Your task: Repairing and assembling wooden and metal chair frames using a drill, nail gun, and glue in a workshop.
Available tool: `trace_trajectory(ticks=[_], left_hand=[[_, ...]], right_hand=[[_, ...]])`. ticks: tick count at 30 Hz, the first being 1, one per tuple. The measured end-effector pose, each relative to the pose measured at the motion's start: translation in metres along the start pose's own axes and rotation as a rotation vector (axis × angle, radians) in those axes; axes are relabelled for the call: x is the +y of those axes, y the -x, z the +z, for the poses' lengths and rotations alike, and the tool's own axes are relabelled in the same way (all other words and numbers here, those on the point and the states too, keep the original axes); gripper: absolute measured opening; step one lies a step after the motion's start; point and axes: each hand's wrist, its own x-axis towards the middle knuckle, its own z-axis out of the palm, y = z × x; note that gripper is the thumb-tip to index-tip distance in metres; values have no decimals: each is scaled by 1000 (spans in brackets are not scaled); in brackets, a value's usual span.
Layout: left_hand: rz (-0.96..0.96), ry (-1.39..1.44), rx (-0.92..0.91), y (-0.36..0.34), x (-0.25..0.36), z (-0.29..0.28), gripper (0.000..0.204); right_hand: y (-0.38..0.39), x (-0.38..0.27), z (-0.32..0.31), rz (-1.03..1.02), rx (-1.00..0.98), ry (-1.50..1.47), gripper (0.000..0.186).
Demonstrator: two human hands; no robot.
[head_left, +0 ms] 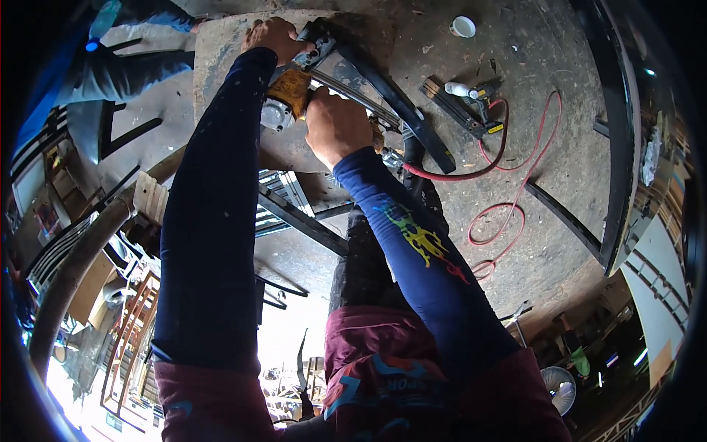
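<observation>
My right hand [337,124] is wrapped round the handle of a nail gun. This nail gun [289,90] has an orange body, a silver cap and a long silver magazine; a red air hose [449,177] joins its handle end. My left hand [272,38] is closed beside the nose end of the tool, its thumb against a dark piece with metal parts [315,51]. What its fingers grip is partly hidden. Right of the magazine, a long black bar [398,107] runs slantwise down to the right.
On the worn grey surface [545,66] lie a second dark tool [482,96] with yellow labels, coiled red hose [497,221] and a white cup [462,27]. Another person's jeans leg [136,76] is at upper left. Black bars [563,214] and frames surround me; a fan [560,389] stands lower right.
</observation>
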Motion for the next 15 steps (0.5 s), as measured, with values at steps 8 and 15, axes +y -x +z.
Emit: trace_trajectory(ticks=[8,15], left_hand=[[-229,151,-57,19,16,-6,60],[-911,641,153,55,51,-11,58]], right_hand=[[67,30,-97,-130,-206,15,40],[36,90,-242,-191,-265,-192,28]])
